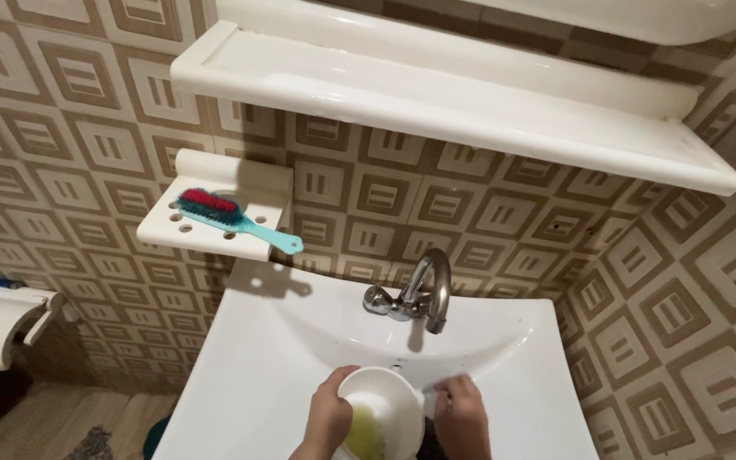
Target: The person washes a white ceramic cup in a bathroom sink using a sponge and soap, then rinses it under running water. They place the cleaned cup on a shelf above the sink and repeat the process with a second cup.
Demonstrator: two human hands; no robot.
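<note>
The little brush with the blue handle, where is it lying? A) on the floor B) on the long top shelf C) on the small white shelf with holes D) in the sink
C: the brush lies on the small white shelf with holes, left of the tap and above the sink.

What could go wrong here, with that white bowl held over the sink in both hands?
The white bowl, held by the left hand and right hand above the sink, holds something yellow-green that might spill if tilted. It might also slip and knock the hard basin. The faucet spout sits close above, so lifting the bowl could bump it.
</note>
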